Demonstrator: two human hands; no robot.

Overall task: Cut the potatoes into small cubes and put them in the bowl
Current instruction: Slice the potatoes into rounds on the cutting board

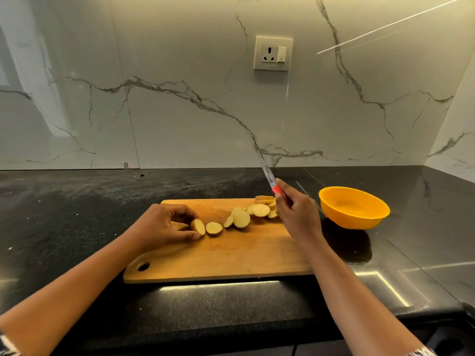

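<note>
slicing stage, judging by the board, dicing not yet begun. left hand (164, 222) curls round a potato chunk (198, 226) at the left-middle of the cutting board (218, 258), thumb below, fingers arched over it, cut face turned right. right hand (295, 214) is wrapped round the red handle of the knife (269, 177), blade lifted off the board and pointing up and away toward the wall. round potato slices (241, 218) lie in a loose overlapping row from just beside the chunk to the far right corner of the board, a few stacked near the right hand. no cubes visible. orange bowl (359, 222) sits on the dark bench (77, 214) just right of the board, nothing visible in it.

handling, my guess: raw potato is firm and stiff, and each slice is light. cut faces are wet and starchy, so slippery, and rounds slide over each other when stacked. the chunk is small, so fingertips sit close to where the blade lands; best held on the skin side with tips tucked back. slices are better laid flat, pinned from the top, cut into strips, then across. cubes likely go to the bowl by cupped hand or on the blade. bowl looks like light plastic and may skid if knocked. wall socket (273, 53) behind, not involved.
</note>
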